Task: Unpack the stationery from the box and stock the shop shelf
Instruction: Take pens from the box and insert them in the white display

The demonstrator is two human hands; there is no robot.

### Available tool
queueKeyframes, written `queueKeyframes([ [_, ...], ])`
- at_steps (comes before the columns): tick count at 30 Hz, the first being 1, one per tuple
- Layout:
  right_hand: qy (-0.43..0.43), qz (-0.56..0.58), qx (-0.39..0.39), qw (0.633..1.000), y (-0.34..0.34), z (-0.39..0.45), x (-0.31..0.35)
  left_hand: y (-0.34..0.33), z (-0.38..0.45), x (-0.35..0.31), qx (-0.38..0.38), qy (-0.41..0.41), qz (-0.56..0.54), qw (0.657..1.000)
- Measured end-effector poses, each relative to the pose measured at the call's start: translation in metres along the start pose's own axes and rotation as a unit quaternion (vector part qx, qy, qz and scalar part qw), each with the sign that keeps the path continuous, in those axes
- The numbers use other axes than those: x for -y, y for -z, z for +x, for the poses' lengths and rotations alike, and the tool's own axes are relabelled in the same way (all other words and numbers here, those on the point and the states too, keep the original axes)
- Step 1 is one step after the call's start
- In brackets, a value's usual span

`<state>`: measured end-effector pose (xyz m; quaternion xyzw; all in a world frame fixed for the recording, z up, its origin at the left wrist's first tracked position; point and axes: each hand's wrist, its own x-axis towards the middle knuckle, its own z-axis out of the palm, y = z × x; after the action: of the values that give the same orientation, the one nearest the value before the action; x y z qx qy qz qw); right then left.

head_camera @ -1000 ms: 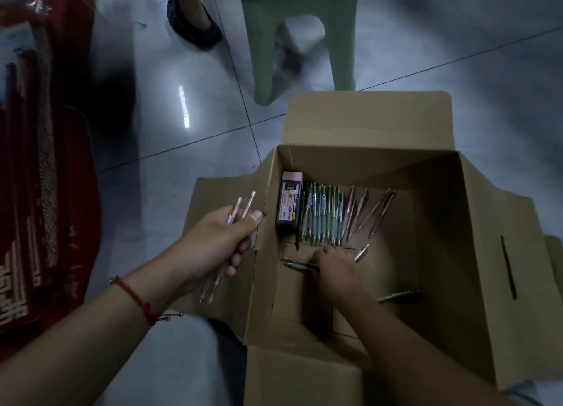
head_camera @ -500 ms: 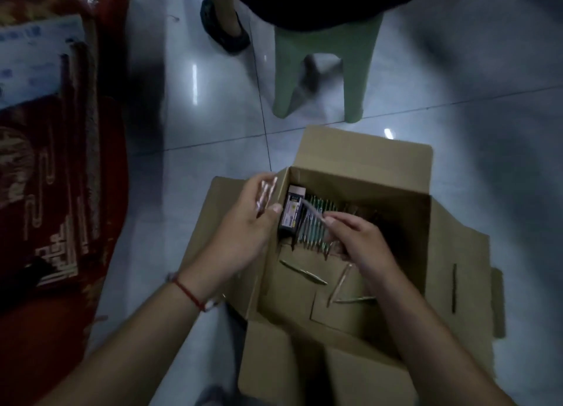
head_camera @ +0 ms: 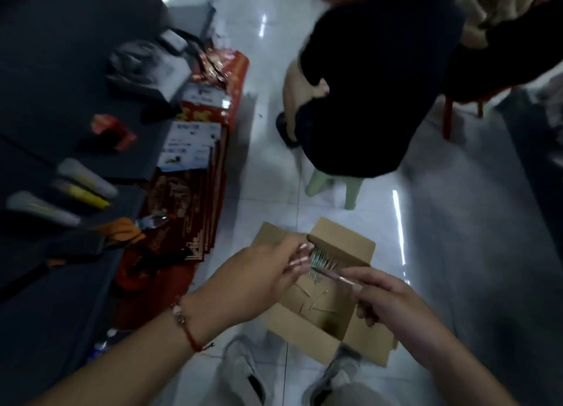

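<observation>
My right hand point(head_camera: 393, 302) passes a pink pen point(head_camera: 335, 276) toward my left hand's point(head_camera: 265, 274) pen-holding grip, above the brown cardboard box point(head_camera: 332, 286) at six o'clock; shelving follows.

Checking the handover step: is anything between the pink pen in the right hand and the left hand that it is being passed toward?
Nothing visible. The right hand pinches the pink pen above the open box, its far end pointing at the left hand, which already grips pens. Only open air lies between them.
</observation>
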<state>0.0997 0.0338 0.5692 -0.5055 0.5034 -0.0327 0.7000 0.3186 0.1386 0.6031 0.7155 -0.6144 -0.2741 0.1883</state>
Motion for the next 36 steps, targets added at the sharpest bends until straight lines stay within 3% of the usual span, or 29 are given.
queueKeyframes([
  [4, 0.11, -0.097, -0.008, 0.989, -0.011, -0.046, 0.068, 0.053, -0.044, -0.024, -0.041, -0.117, 0.23, 0.965],
  [6, 0.163, -0.15, 0.006, 0.975, -0.019, -0.061, 0.092, 0.062, -0.067, -0.032, -0.052, -0.109, 0.286, 0.951],
  [9, 0.223, -0.192, 0.051, 0.954, -0.03, -0.077, 0.117, 0.062, -0.104, -0.043, -0.125, -0.035, 0.266, 0.955],
  [11, 0.255, -0.206, 0.093, 0.94, -0.044, -0.083, 0.129, 0.059, -0.137, -0.054, -0.21, 0.069, 0.207, 0.953],
  [14, 0.289, -0.212, 0.168, 0.918, -0.075, -0.087, 0.143, 0.044, -0.192, -0.068, -0.305, 0.238, 0.081, 0.918],
  [16, 0.309, -0.223, 0.228, 0.896, -0.105, -0.095, 0.151, 0.037, -0.226, -0.081, -0.35, 0.294, 0.051, 0.888],
  [19, 0.326, -0.248, 0.334, 0.849, -0.159, -0.116, 0.158, 0.033, -0.273, -0.102, -0.405, 0.342, 0.046, 0.847],
  [23, 0.35, -0.279, 0.441, 0.778, -0.24, -0.16, 0.151, 0.037, -0.336, -0.115, -0.412, 0.425, 0.129, 0.795],
  [27, 0.312, -0.266, 0.545, 0.732, -0.324, -0.212, 0.138, 0.048, -0.414, -0.105, -0.437, 0.466, 0.189, 0.746],
  [33, 0.37, -0.259, 0.594, 0.665, -0.466, -0.292, 0.112, 0.071, -0.571, -0.051, -0.473, 0.485, 0.294, 0.674],
  [36, 0.385, -0.222, 0.591, 0.673, -0.544, -0.326, 0.093, 0.092, -0.653, -0.021, -0.478, 0.486, 0.321, 0.658],
])
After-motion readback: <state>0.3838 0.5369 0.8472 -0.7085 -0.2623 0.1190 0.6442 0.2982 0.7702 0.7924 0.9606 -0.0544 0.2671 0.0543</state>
